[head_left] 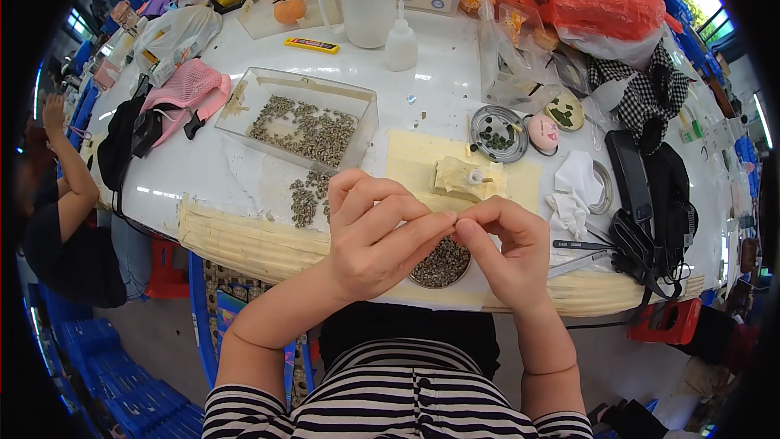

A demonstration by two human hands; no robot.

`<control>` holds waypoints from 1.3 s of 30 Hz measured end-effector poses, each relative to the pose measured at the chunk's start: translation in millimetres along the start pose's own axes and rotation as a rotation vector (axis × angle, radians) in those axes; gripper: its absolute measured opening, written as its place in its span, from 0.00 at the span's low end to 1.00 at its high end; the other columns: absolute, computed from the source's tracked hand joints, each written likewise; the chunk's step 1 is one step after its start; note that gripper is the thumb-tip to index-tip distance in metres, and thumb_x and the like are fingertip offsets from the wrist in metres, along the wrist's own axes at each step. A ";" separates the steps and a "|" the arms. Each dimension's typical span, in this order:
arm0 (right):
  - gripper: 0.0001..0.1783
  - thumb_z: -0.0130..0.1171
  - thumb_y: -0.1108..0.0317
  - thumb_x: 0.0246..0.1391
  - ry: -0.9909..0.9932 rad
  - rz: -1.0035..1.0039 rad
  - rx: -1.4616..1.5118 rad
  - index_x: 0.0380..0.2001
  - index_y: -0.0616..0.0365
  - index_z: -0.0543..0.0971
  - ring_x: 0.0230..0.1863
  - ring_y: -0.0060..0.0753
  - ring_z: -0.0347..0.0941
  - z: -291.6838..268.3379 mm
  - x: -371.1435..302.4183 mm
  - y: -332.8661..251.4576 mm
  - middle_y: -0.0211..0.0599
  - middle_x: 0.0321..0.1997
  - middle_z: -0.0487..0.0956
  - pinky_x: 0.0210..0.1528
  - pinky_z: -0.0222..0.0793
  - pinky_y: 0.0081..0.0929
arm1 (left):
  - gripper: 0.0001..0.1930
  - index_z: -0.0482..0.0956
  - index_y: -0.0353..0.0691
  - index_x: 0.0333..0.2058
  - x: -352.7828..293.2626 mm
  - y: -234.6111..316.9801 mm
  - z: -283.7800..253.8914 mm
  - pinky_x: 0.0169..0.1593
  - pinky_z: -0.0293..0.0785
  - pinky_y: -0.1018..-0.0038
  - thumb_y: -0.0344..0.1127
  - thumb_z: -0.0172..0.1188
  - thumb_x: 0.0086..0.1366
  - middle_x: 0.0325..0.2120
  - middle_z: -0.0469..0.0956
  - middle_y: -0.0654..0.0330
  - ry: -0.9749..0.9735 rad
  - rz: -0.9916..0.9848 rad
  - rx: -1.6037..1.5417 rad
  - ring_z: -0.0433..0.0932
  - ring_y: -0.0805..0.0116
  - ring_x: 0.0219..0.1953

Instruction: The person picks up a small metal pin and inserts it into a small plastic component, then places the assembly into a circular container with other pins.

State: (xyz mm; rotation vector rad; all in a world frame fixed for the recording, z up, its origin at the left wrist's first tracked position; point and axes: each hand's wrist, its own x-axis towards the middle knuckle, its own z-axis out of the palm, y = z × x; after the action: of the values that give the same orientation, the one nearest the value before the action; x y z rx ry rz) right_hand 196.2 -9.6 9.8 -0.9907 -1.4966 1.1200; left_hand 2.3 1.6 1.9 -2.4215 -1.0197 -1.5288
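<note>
Grey-brown small grainy pieces [441, 267] fill the round, shallow dish [439, 286] on the glossy white counter [443, 85], and right above that dish come the bare left hand [366, 232] and bare right hand [513, 254], fingertips pinched together, whatever they grip too small to tell! Just beyond the dish sits a cream-taped block [461, 179]; farther off, left of the dish, a clear rectangular plastic tray [366, 132] holds similar pieces.

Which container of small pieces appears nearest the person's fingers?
The round dish of grey-brown pieces, partly hidden behind the fingers. The rectangular tray sits farther left; the grey-rimmed dish and cream dish lie farther back, right.
</note>
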 end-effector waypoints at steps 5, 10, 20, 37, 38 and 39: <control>0.03 0.65 0.76 0.58 -0.033 0.060 0.061 0.34 0.66 0.83 0.32 0.18 0.78 -2.3 -1.4 -0.4 0.32 0.30 0.83 0.38 0.74 0.19 | 0.15 0.88 0.47 0.35 2.9 -1.8 -2.4 0.41 0.59 0.68 0.32 0.75 0.45 0.28 0.77 0.73 -0.035 -0.004 -0.051 0.71 0.69 0.34; 0.04 0.65 0.76 0.58 -0.036 0.082 0.086 0.35 0.66 0.83 0.32 0.18 0.77 -1.1 -2.6 -0.7 0.32 0.30 0.83 0.39 0.73 0.18 | 0.14 0.88 0.47 0.36 4.0 -1.6 -4.6 0.42 0.59 0.68 0.33 0.75 0.46 0.28 0.77 0.73 -0.040 -0.022 -0.088 0.71 0.69 0.34; 0.03 0.64 0.76 0.60 -0.062 0.152 0.165 0.35 0.65 0.83 0.33 0.18 0.77 -3.1 -2.3 -3.2 0.31 0.31 0.83 0.40 0.73 0.18 | 0.15 0.88 0.48 0.35 3.3 -3.2 -5.0 0.43 0.59 0.67 0.33 0.75 0.45 0.28 0.77 0.73 -0.055 -0.012 -0.086 0.71 0.69 0.35; 0.02 0.65 0.77 0.55 -0.012 0.012 -0.024 0.31 0.65 0.83 0.29 0.18 0.74 -0.4 -1.6 -0.1 0.31 0.27 0.81 0.35 0.71 0.19 | 0.16 0.89 0.47 0.35 3.1 -3.7 -5.2 0.43 0.60 0.67 0.34 0.74 0.42 0.29 0.77 0.73 -0.058 0.004 -0.068 0.72 0.68 0.36; 0.01 0.65 0.77 0.55 -0.011 -0.007 -0.042 0.31 0.65 0.83 0.28 0.18 0.74 -0.3 -1.4 0.3 0.31 0.26 0.81 0.34 0.71 0.19 | 0.16 0.89 0.47 0.35 2.9 -3.8 -5.0 0.43 0.60 0.67 0.34 0.73 0.42 0.29 0.77 0.73 -0.059 0.006 -0.064 0.72 0.68 0.36; 0.01 0.64 0.78 0.56 -0.021 -0.018 -0.066 0.31 0.65 0.82 0.29 0.19 0.75 -0.9 -1.2 -0.6 0.32 0.27 0.81 0.35 0.71 0.19 | 0.16 0.89 0.47 0.35 3.3 -3.8 -5.2 0.43 0.60 0.66 0.34 0.73 0.42 0.28 0.77 0.73 -0.064 0.010 -0.061 0.72 0.68 0.36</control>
State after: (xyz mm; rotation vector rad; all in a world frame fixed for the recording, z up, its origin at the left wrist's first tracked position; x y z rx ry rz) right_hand 197.3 -10.7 10.2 -1.0111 -1.5655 1.0771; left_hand -3.1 4.0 6.3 -2.5274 -0.9844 -1.5103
